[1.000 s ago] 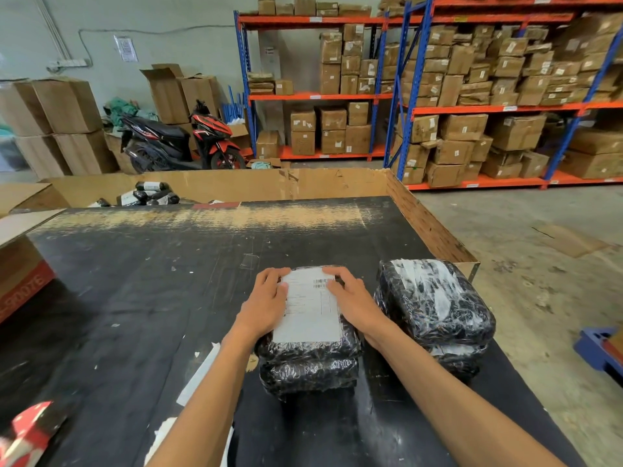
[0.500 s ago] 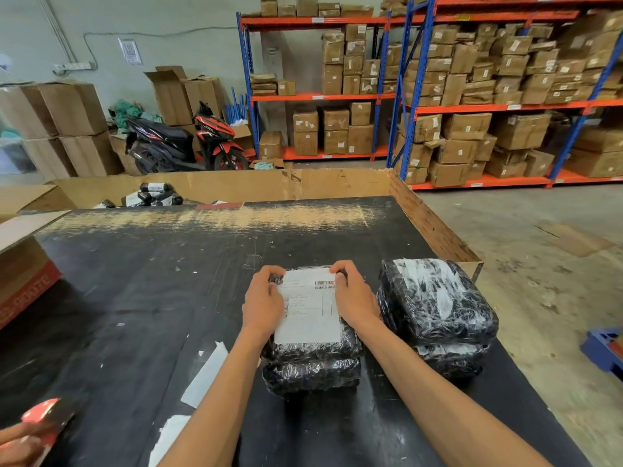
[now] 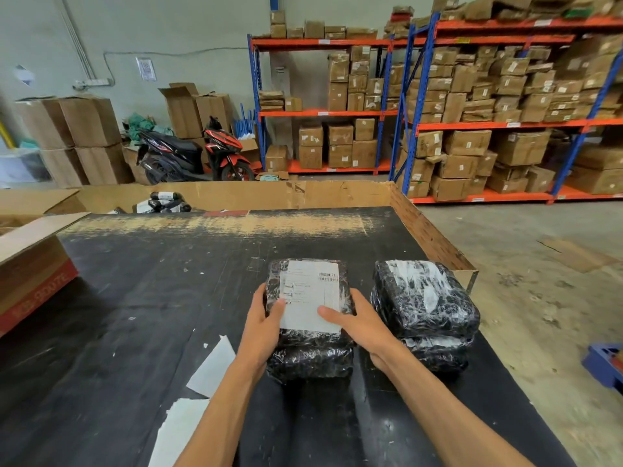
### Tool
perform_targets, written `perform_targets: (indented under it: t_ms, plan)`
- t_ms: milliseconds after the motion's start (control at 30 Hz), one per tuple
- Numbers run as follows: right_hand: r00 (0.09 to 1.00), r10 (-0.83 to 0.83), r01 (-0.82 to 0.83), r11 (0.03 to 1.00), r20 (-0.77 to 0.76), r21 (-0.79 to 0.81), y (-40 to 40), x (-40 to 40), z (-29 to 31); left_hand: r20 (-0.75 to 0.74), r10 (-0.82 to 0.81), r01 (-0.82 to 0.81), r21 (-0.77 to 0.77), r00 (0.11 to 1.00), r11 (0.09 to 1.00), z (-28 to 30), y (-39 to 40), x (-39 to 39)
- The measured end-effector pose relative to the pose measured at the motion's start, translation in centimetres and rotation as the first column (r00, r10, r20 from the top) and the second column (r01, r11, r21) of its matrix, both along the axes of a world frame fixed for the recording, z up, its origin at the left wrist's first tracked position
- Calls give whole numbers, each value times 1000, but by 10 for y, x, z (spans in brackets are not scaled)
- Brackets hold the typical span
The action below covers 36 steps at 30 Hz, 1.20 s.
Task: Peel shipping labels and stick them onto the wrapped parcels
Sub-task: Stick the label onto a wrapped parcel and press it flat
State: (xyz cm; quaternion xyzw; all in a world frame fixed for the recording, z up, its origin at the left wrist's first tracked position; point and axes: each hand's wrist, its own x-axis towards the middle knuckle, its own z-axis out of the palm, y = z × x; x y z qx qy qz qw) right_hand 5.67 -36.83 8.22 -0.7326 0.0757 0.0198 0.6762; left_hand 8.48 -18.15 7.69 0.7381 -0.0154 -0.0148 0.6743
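Note:
Two black wrapped parcels are stacked in front of me on the black table (image 3: 135, 315). The top parcel (image 3: 342, 274) carries a white shipping label (image 3: 308, 294) with a barcode at its upper right. My left hand (image 3: 264, 321) grips that parcel's left side, thumb on the label's edge. My right hand (image 3: 357, 326) grips its right side, thumb lying on the label's lower part. The lower parcel (image 3: 310, 364) sits underneath. To the right stands a second stack of black wrapped parcels (image 3: 424, 298), its top one showing white patches under the film.
White backing sheets (image 3: 212, 369) lie on the table left of my arms. A cardboard box (image 3: 30, 274) stands at the left edge. Cardboard walls (image 3: 431, 237) border the table's far and right sides. More parcels (image 3: 165, 202) lie beyond the far wall. Shelving and a motorbike stand behind.
Both hands slid from the label's upper part down toward me and now clasp the top parcel's sides. The barcode end of the label is uncovered.

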Motion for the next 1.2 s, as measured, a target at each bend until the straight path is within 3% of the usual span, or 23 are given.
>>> perform_targets:
  t_ms: [100, 200, 433, 700, 867, 1100, 1200]
  plan:
    - [997, -27, 20, 996, 78, 83, 0, -6, 11, 151, 12, -16, 26, 988, 1000, 19, -9, -6]
    - [989, -26, 17, 998, 144, 64, 0, -14, 29, 212, 21, -18, -18, 977, 1000, 37, -9, -15]
    - [995, 58, -61, 997, 75, 47, -7, -57, 20, 87, 66, -56, -111, 994, 992, 39, 8, -54]
    - [972, 219, -228, 967, -87, -113, -1, -124, -10, -93, 138, -153, -173, 986, 973, -4, 36, -116]
    - [940, 270, -306, 937, -208, -166, -7, -154, -42, -146, 109, -118, -56, 983, 991, -40, 38, -154]
    - [883, 295, -401, 878, -366, -260, -7, -184, -73, -241, -29, 91, 251, 970, 964, -78, 39, -185]
    - [894, 220, -394, 803, -391, -447, -5, -185, -73, -197, -47, 110, 325, 979, 939, -82, 39, -184]
